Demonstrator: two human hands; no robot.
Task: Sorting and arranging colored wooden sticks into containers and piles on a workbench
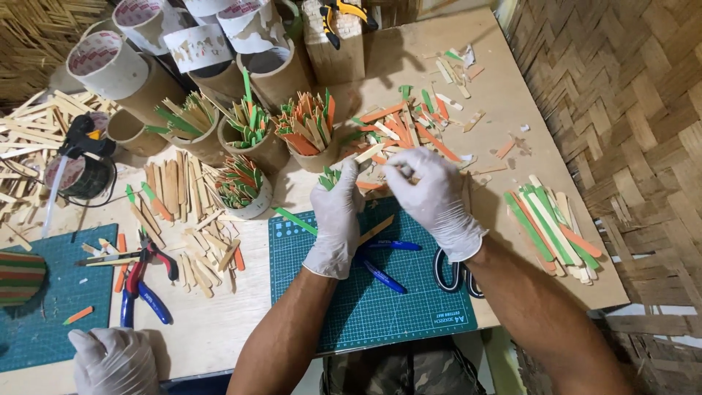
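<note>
Both gloved hands work close together above the far edge of the green cutting mat (365, 292). Left hand (336, 219) has its grip clamped round a small bundle of green craft sticks (329, 177), whose tips poke up above the fingers. Right hand (435, 197) has its fingers pinched together at the bundle's top; what they pinch is too small to tell. To do this well, I would keep the left grip snug and low on the bundle so the sticks stay even, and let the right fingers handle one stick at a time.

Just beyond the hands lies a loose heap of orange, green and plain sticks (409, 128), and cardboard tubes (311, 135) hold more sorted sticks. Blue pens (384, 276) and black scissors (450, 271) rest on the mat. A second row of sticks (552, 227) lies on the surface to the right. Another person's gloved hand (110, 362) shows at the lower left, near blue-handled pliers (142, 281).
</note>
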